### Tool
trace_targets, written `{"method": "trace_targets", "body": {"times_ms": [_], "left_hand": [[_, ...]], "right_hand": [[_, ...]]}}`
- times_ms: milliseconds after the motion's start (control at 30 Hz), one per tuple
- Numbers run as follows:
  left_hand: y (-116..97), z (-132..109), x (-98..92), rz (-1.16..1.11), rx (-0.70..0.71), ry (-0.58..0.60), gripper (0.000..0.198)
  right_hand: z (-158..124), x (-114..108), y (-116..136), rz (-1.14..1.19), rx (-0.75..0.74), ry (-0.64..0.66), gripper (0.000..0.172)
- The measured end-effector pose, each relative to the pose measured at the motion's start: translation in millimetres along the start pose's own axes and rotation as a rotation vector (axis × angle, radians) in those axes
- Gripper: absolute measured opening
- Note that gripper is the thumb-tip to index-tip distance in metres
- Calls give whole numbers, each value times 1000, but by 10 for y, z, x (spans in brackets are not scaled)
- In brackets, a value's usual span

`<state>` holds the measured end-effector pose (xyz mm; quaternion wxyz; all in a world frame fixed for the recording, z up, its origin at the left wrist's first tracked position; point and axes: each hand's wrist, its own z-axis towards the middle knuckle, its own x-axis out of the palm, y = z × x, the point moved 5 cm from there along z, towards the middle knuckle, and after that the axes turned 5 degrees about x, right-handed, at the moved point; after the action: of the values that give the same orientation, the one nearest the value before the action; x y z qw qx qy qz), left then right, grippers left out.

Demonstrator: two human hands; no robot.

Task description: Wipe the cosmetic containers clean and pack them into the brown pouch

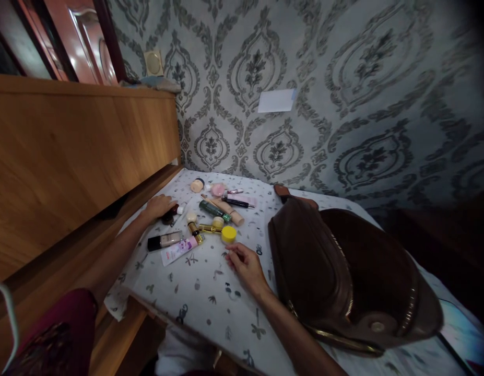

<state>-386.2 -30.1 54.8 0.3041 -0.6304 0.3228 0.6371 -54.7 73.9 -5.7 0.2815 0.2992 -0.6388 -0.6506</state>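
Near the table's left edge, my left hand [158, 206] is closed over a small dark red bottle [173, 211] with a white cap. A dark round item [167, 219] lies just below it. My right hand [247, 265] rests over the cloth with loosely curled fingers and nothing visible in them. Its fingertips are close to a jar with a yellow lid [228, 233]. Between the hands lie a foundation bottle [165, 240] with a black cap, a white and pink tube [179, 251], gold lipstick-like tubes [210, 228] and a dark green tube [214, 210].
A large brown leather bag [312, 256] lies open on the right of the cloth-covered table [210, 308]. Further back are a pink compact-like item [217, 189], a black pen-like item [238, 202] and a beige jar [197, 185]. A wooden cabinet [85, 151] borders the left; the patterned wall [242, 136] stands behind.
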Motion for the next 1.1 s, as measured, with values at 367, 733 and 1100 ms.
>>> {"method": "trace_targets", "body": {"times_ms": [367, 733, 1100], "left_hand": [[-27, 11, 6, -65, 139, 133, 77], [-618, -419, -604, -286, 314, -260, 36], [-1812, -1660, -107, -619, 516, -160, 31]], "right_hand": [[12, 13, -26, -18, -8, 12, 26], [-62, 35, 99, -4, -57, 19, 31], [-372, -17, 253, 30, -95, 93, 33]]}}
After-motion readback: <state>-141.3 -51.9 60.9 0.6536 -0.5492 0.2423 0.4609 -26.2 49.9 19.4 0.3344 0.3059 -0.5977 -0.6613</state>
